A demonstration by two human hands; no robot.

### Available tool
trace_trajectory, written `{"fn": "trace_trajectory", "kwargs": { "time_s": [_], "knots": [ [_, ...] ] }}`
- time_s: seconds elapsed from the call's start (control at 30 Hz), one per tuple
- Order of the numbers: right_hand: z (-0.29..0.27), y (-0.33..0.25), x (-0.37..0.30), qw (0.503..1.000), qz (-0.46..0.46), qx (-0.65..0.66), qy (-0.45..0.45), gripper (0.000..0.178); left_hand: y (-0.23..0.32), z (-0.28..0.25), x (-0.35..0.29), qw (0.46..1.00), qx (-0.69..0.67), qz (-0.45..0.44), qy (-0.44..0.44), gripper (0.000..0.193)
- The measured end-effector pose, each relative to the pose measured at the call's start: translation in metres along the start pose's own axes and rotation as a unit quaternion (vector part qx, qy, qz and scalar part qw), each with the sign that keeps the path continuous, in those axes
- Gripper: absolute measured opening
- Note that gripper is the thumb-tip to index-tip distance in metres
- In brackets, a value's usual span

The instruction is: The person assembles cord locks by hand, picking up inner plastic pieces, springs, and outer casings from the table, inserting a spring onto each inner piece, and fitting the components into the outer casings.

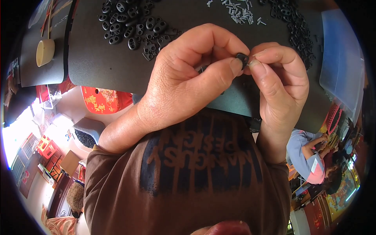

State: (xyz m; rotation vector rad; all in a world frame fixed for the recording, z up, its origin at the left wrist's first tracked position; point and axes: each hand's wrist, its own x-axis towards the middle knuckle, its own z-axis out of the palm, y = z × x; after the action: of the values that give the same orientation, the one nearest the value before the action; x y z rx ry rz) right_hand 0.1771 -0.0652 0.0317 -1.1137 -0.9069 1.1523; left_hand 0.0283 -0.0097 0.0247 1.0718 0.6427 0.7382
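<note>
My left hand (188, 78) pinches a small black plastic cord-lock piece (241, 58) between thumb and forefinger. Right beside it, my right hand (282, 78) is closed in a pinch, its thumb and fingertip meeting at the piece's edge. A tiny metal spring (248, 64) shows between those fingertips, partly hidden. Beyond the hands, a pile of black two-holed cord-lock bodies (129, 19) lies at the far left. Loose metal springs (241, 13) are scattered at the far middle. More small black parts (297, 29) are heaped at the far right.
The dark tabletop (102, 58) lies under the parts. A translucent bluish bin (340, 62) stands at the right edge. On the left are a cream cup (45, 53), a red patterned stool (105, 102) and a grey tub of black parts (85, 137). Another person (307, 156) sits at the right.
</note>
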Motion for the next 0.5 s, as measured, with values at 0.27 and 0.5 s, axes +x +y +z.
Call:
{"fn": "trace_trajectory", "kwargs": {
  "time_s": [0.27, 0.5],
  "knots": [
    [-0.001, 0.006, -0.002, 0.990, -0.106, -0.094, -0.022, 0.013, -0.001, -0.001, -0.003, 0.988, 0.145, 0.048, 0.010, 0.016],
    [-0.007, 0.011, -0.002, 0.986, -0.106, -0.124, -0.028, 0.013, -0.012, 0.000, -0.001, 0.987, 0.148, 0.057, -0.006, 0.016]
  ]
}}
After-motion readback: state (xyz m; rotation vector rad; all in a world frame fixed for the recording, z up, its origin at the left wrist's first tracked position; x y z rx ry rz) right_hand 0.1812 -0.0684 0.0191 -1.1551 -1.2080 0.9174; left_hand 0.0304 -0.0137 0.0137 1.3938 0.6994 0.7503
